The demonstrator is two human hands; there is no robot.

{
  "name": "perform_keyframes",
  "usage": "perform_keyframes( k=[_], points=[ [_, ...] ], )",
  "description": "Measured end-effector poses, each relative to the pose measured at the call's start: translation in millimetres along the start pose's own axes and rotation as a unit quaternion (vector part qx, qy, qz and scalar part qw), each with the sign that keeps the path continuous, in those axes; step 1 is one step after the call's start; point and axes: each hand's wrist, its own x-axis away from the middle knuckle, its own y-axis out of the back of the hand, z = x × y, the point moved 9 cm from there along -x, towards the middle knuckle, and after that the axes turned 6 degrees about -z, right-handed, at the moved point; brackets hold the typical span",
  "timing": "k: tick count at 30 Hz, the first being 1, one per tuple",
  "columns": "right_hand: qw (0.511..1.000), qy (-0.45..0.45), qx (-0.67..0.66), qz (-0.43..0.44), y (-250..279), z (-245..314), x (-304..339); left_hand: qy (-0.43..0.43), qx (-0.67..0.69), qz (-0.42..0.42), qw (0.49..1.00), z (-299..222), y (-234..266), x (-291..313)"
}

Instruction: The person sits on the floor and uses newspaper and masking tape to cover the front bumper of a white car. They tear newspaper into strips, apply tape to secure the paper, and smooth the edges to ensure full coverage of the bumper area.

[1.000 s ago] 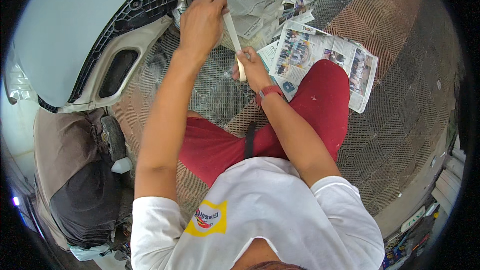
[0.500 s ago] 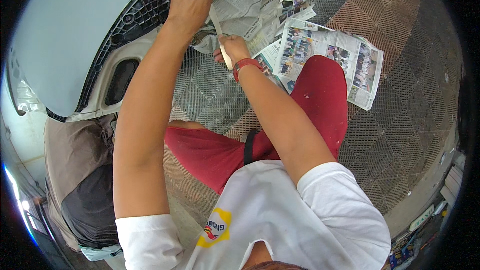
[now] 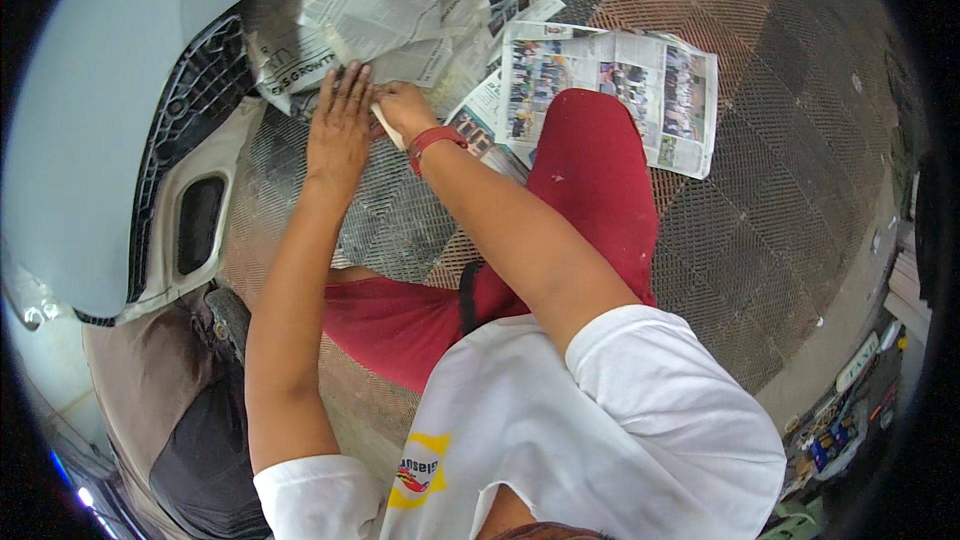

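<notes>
My left hand (image 3: 342, 125) lies with its fingers stretched out flat at the lower edge of the crumpled newspaper sheets (image 3: 385, 5). Just to its right, the fingers of my right hand (image 3: 404, 110) are closed around a cream strip of tape (image 3: 387, 127), whose end shows below the fingers. What lies under my fingertips is hidden. A pale grey panel (image 3: 110, 110) that looks like a car part, with a black lattice edge (image 3: 185, 105), stands to the left of my left hand.
A flat printed newspaper (image 3: 685, 90) lies on the patterned grid floor (image 3: 760, 200), right of my raised red-trousered knee (image 3: 600, 155). Brown and black fabric (image 3: 150, 380) bulges at the lower left. Assorted items (image 3: 835, 440) line the lower right edge.
My left hand has come down from the top beside the panel to next to my right hand, and its fingers have straightened. The tape no longer stretches between the hands. The view has shifted.
</notes>
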Motion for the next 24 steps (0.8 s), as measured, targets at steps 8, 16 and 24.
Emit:
perform_keyframes(
  k=[8, 16, 24],
  points=[
    [0.965, -0.206, -0.144, -0.072, 13, -48, 25, -0.012, -0.148, 0.061, 0.987, -5, -13, -1],
    [0.961, -0.137, -0.227, -0.08, 82, -17, 80, -0.016, -0.159, 0.08, 0.984, -1, -10, 2],
    [0.956, 0.213, -0.131, -0.156, 360, 258, 140, 0.029, 0.145, -0.037, 0.988, -17, 27, 19]
  ],
)
